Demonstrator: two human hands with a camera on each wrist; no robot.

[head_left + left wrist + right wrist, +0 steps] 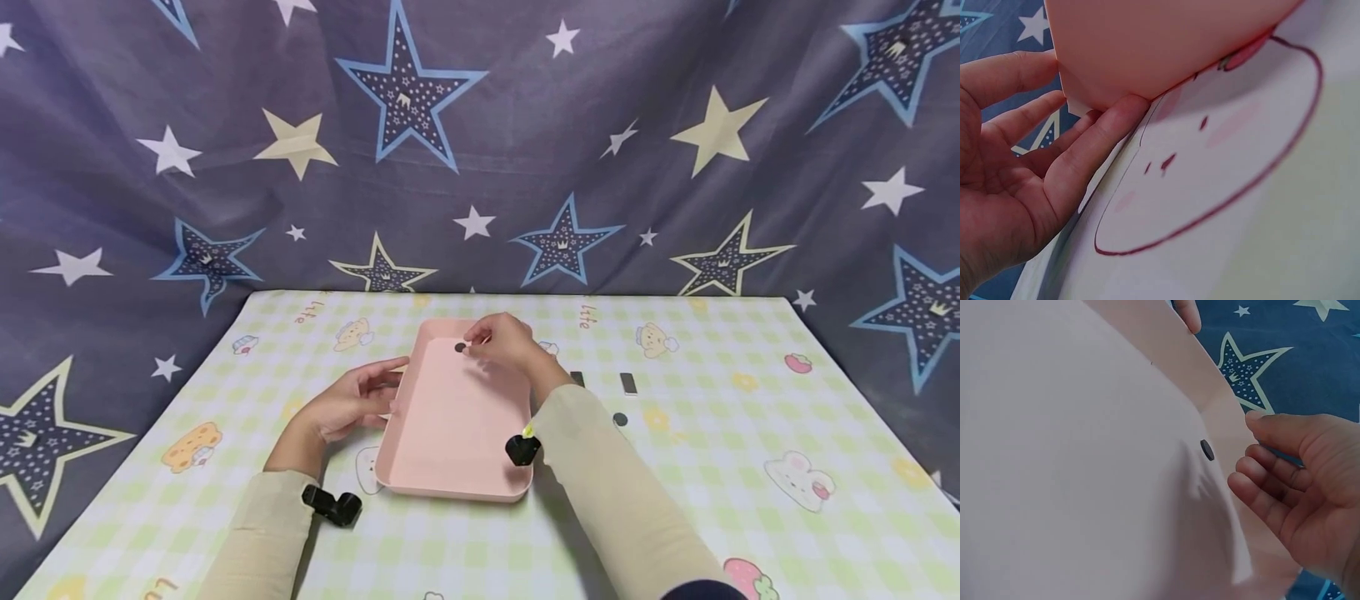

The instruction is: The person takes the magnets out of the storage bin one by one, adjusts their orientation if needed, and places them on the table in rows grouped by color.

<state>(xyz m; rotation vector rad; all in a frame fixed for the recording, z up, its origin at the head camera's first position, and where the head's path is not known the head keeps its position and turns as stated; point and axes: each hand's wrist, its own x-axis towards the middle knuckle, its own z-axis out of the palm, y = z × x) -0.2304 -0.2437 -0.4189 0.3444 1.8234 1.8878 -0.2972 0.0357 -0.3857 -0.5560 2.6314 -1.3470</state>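
A pink rectangular tray (pixel 465 425) stands on the table in front of the person. My left hand (pixel 352 406) is at its left side; in the left wrist view, mostly straight fingers (pixel 1010 75) touch the tray wall and the thumb rests at its lower edge. A small black disc (pixel 1207 450) lies on the tray floor near the far wall. Over that end of the tray, my right hand (pixel 502 340) has its fingers loosely bent beside the disc. The right wrist view shows the fingertips apart from the disc, with nothing between them.
Right of the tray, on the checked tablecloth (pixel 720 508), lie a dark rectangular piece (pixel 628 383) and another black disc (pixel 620 419). A second dark piece (pixel 577 378) is partly hidden by the right forearm. A star-patterned curtain (pixel 465 192) hangs behind the table.
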